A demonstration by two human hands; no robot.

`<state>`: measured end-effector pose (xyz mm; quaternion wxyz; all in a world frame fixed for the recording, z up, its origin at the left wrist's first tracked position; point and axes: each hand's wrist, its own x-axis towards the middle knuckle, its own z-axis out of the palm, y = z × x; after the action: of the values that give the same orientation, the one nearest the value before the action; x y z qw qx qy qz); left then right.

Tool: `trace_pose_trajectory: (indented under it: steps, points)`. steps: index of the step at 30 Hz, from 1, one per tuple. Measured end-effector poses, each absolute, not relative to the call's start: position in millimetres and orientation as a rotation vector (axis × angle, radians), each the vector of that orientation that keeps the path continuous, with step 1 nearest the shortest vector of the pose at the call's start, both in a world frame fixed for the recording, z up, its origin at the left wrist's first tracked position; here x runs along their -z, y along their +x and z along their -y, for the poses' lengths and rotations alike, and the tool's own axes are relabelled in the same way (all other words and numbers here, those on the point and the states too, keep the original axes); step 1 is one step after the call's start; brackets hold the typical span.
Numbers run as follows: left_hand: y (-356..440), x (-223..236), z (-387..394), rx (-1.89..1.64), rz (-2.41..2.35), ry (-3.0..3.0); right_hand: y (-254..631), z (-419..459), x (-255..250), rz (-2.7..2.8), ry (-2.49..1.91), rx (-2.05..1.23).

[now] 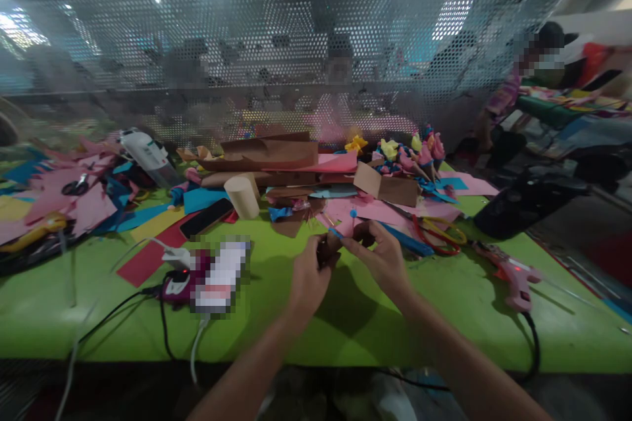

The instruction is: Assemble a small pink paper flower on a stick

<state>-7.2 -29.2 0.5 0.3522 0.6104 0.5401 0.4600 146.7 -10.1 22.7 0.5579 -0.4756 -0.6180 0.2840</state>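
My left hand and my right hand meet over the green table, both pinched round a small brown paper piece held between them. A thin stick with a blue tip pokes up just behind my fingers. A pile of brown, pink and blue paper scraps lies right behind the hands.
A pink glue gun with its cable lies right of my hands, red-handled scissors nearer. A black phone, a paper roll and a plugged-in device sit left. A mesh screen stands behind; a person sits at right.
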Motion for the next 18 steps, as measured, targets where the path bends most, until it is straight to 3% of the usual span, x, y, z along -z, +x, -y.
trace_pose_trajectory:
  steps: [18]
  points:
    - [-7.9,-5.3,31.6,-1.031,-1.494,1.787,144.5,13.2,-18.4,1.414,-1.119,-0.761]
